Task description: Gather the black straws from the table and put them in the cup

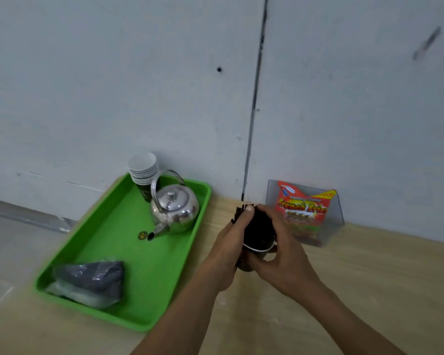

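Note:
A thick bundle of black straws (259,228) stands in a paper cup (259,250) with a white rim, on the wooden table (369,290) near the wall. My left hand (228,248) wraps the left side of the bundle, thumb up near the straw tips. My right hand (283,248) curls round the right side of the bundle and the cup. The lower part of the cup is hidden by my fingers.
A green tray (144,278) lies to the left, holding a steel kettle (176,208), a stack of paper cups (142,172) and a plastic-wrapped dark packet (90,280). A clear box with a french-fries snack bag (304,213) stands just behind my right hand against the wall.

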